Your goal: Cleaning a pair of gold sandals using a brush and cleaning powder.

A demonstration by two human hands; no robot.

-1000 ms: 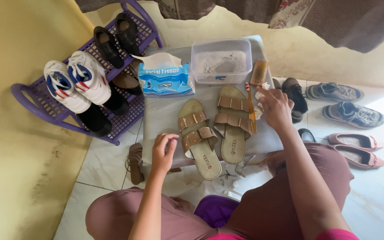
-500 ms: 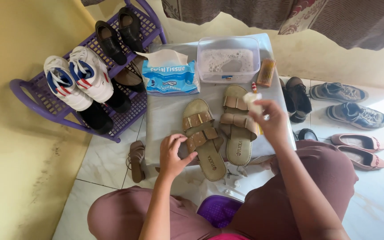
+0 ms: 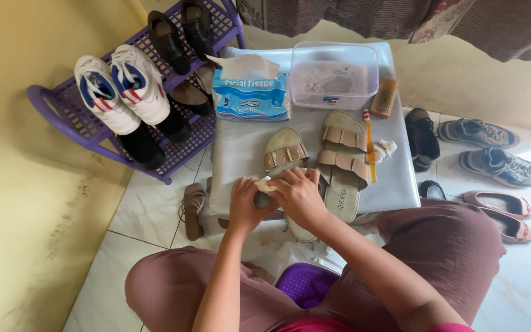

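On the grey table, left hand and right hand, fingers curled together, pressing a white tissue onto the tan sandal.

A blue pack of facial tissues sits at the far end of the low grey table. Just right of the pack stands a clear plastic tub of soapy water, with a wooden brush beside it. Left of the table, a purple shoe rack carries white sneakers and black shoes. Right of the table, on the tiled floor, lie grey trainers and pink flats.
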